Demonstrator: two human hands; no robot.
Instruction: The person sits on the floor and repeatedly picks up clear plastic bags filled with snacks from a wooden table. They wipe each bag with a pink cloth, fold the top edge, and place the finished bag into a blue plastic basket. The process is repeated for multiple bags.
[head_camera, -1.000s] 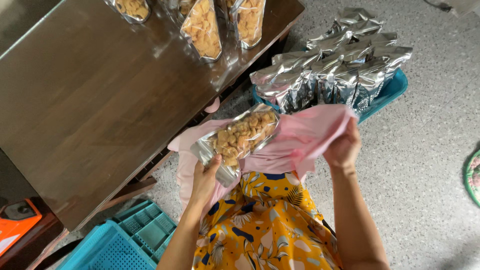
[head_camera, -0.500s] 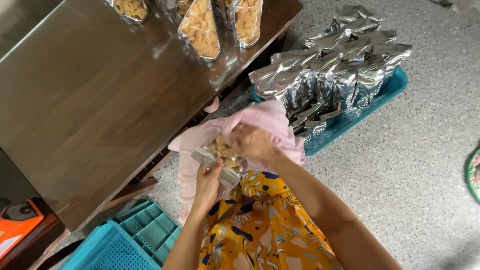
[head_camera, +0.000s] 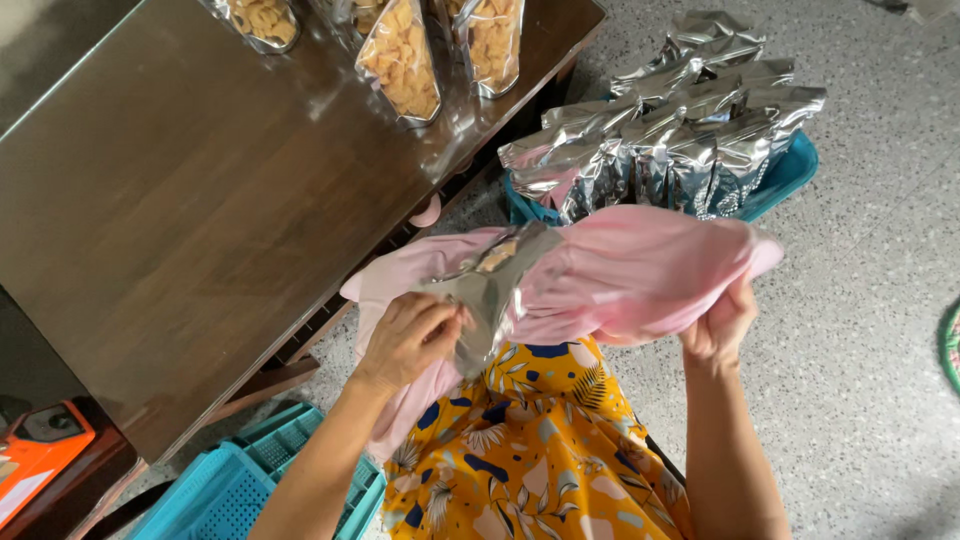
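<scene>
My left hand (head_camera: 408, 338) grips a silver foil snack pouch (head_camera: 492, 290) by its lower edge, the pouch's silver back facing me. A pink cloth (head_camera: 640, 270) is wrapped around the pouch's right side and stretches to the right. My right hand (head_camera: 718, 328) holds the cloth's right end from below. Both hands hover above my lap, which is covered by a yellow flowered garment (head_camera: 540, 450).
A dark wooden table (head_camera: 150, 200) fills the left, with clear-fronted snack pouches (head_camera: 402, 62) standing at its far edge. A blue tray (head_camera: 785, 170) on the speckled floor holds several silver pouches (head_camera: 680, 130). A teal plastic crate (head_camera: 240, 480) sits at the lower left.
The pouch has been turned from its clear snack-filled front to its silver back. My right hand went from the cloth's right end to the pouch, then drew the cloth back out to the right.
</scene>
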